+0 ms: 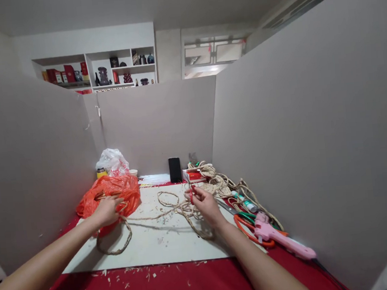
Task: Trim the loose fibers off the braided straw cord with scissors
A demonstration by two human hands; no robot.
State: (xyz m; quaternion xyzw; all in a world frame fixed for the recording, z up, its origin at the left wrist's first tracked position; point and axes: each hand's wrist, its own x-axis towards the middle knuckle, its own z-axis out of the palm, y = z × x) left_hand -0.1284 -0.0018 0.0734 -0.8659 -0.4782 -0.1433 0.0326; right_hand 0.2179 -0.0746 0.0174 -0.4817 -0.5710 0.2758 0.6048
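My left hand [108, 210] is at the front of a crumpled orange plastic bag [127, 188], its fingers closed on a braided straw-coloured rope [118, 251]. From there the rope hangs in a loop and also runs right across a white board [149, 254]. My right hand [205, 206] holds small red-handled scissors [192, 194] upright, blades pointing away from me. Loose rope coils lie beneath and beside this hand, partly hidden by it. Thin brown strands show inside the bag's opening.
To the right lie a rope pile [220, 185], large scissors with orange handles [244, 229], a green-and-white tube [245, 201] and a pink glue gun [281, 237]. A black phone [174, 170] stands at the back. Grey partitions [157, 125] enclose the red-covered table [152, 288], strewn with scraps.
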